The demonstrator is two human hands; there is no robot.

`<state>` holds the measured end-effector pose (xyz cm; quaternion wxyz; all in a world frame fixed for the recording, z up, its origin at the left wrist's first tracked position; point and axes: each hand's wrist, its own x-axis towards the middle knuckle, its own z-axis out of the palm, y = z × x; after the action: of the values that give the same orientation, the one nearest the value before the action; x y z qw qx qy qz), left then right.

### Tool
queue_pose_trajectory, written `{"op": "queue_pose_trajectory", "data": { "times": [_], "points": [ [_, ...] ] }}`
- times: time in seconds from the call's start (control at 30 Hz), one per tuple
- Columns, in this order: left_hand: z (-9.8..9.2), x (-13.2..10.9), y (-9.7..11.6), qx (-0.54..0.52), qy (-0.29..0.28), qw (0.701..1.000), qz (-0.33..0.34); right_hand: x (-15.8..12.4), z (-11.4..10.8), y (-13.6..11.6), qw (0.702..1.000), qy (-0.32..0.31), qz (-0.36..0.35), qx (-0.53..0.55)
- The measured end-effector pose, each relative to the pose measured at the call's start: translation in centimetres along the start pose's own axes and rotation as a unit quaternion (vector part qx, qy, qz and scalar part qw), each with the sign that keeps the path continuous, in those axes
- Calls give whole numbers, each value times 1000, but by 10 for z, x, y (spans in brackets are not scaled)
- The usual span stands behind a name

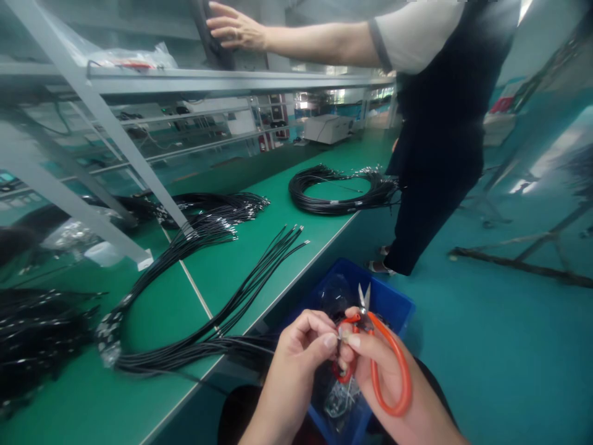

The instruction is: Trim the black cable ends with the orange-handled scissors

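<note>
Our right hand [386, 377] is wrapped around the orange snips [404, 378], blades pointing up over the blue bin [393, 304]. Our left hand [296, 361] is pinched tight right beside them (can't tell what's in there). Black cables [222, 327] lie on the green bench [152, 321].
</note>
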<state>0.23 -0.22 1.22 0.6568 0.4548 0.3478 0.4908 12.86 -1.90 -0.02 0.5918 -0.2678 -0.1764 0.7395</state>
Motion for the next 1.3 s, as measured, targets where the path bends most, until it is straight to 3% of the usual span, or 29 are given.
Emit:
{"op": "queue_pose_trajectory", "data": {
  "times": [0.1, 0.17, 0.23, 0.33, 0.4, 0.5, 0.6, 0.7, 0.83, 0.97, 1.17, 1.3],
  "points": [
    [-5, -2, 2, 186, 78, 977, 66, 1, 0, -2, 1000, 17, 0, 11],
    [-4, -4, 5, 332, 110, 927, 138, 2, 2, -2, 999, 31, 1, 25],
    [-2, -6, 7, 441, 98, 868, 205, 2, 4, -2, 999, 37, 5, 34],
    [1, -7, 7, 528, 93, 801, 267, 2, 8, -2, 998, 37, 14, 44],
    [-1, -7, 7, 537, 117, 790, 272, 2, 9, -2, 997, 42, 20, 54],
    [-5, -6, 8, 477, 134, 841, 215, 1, 11, -3, 996, 60, 21, 64],
    [-3, -8, 10, 360, 72, 923, 114, 1, 13, -3, 997, 60, 9, 57],
    [4, -9, 8, 244, 42, 968, 48, 2, 15, -1, 998, 42, -2, 53],
    [5, -9, 0, 164, 76, 983, 31, 3, 15, 2, 999, 41, -15, 8],
    [-4, -6, -7, 106, 98, 990, 0, 6, 13, 1, 982, 103, -110, -113],
    [-6, -4, -5, 86, 88, 992, -22, 12, 8, 6, 919, 82, -225, -312],
    [1, -6, 2, 96, 85, 991, -32, 11, 3, 15, 856, 95, -292, -416]
  ]
}}
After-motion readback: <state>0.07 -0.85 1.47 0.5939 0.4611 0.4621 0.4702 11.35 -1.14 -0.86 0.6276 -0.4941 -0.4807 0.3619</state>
